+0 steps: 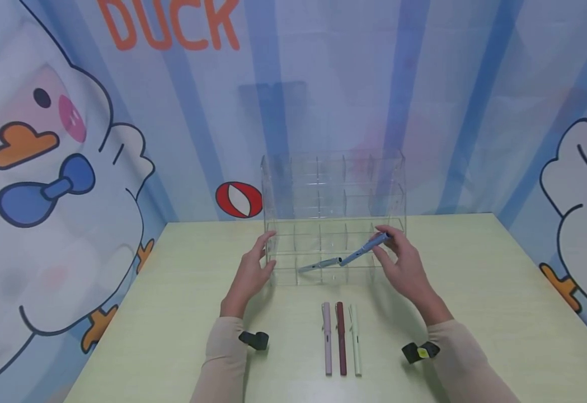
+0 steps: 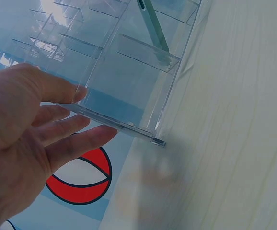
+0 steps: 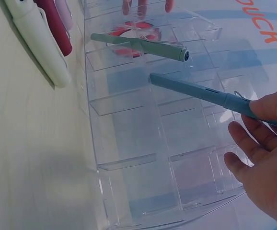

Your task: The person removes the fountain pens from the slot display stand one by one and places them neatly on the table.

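In the head view, a clear acrylic organiser with rows of small compartments point(image 1: 333, 218) stands at the centre of the pale green table point(image 1: 172, 291). The left hand point(image 1: 250, 275) rests with straight fingers against the organiser's left wall. The right hand point(image 1: 405, 263), right of centre, has its grip clamped on a slim blue pen point(image 1: 362, 249), which slants down to the left over the front compartments. A pale grey-blue pen point(image 1: 319, 265) lies in the front row, its end just beside the blue pen's tip. Below centre, a pink pen point(image 1: 327, 337), a dark red pen point(image 1: 341, 337) and a pale green pen point(image 1: 356, 338) lie side by side on the table.

In the left wrist view, the left hand point(image 2: 28, 129) fills the lower left, fingers straight and apart, touching the organiser's edge point(image 2: 124, 125).

In the right wrist view, the right hand point(image 3: 265, 158) at lower right pinches the blue pen point(image 3: 196, 91) over the organiser point(image 3: 143, 158); the grey-blue pen point(image 3: 143, 46) lies above it in the frame.
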Available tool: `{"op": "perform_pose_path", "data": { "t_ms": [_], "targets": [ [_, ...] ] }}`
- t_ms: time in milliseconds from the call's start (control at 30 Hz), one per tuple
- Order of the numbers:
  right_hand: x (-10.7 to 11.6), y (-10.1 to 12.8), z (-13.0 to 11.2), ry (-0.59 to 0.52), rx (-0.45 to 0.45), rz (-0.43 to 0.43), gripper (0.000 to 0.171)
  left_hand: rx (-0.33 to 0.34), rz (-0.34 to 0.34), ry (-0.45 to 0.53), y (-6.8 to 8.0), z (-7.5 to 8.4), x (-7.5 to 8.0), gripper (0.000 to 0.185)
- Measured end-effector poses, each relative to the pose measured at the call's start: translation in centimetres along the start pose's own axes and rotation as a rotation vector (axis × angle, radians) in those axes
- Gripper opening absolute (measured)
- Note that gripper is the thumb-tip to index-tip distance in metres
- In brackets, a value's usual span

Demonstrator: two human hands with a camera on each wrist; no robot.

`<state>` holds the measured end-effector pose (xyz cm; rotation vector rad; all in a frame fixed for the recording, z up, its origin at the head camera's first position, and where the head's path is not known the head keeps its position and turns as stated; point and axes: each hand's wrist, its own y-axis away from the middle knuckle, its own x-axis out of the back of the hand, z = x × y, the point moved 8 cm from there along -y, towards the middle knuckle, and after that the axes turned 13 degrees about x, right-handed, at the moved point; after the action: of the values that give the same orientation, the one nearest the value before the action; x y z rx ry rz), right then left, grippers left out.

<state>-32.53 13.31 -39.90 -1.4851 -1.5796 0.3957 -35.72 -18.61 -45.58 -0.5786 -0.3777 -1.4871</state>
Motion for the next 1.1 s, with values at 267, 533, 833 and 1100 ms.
{"op": "perform_pose_path", "data": {
  "t_ms": [267,533,833,1100],
  "targets": [
    [1.1,-1.1,-3.5,-0.001,0.015,0.069,0.041,0.034,-0.005,0.002,0.2,-0.3,-0.1,0.073],
    [2.0,-1.3,-4.9,-0.088,-0.028,0.123,0.047,0.036,-0.006,0.006,0.1,-0.4,-0.2,0.073],
    [2.2,-0.6,-1.8,-0.245,0.000,0.213,0.053,0.022,-0.005,0.003,0.1,-0.3,-0.2,0.073],
    [2.8,-0.6,-2.2,-0.269,-0.014,0.271,0.054,0.019,-0.002,0.004,0.0,-0.1,-0.1,0.073]
  ]
}}
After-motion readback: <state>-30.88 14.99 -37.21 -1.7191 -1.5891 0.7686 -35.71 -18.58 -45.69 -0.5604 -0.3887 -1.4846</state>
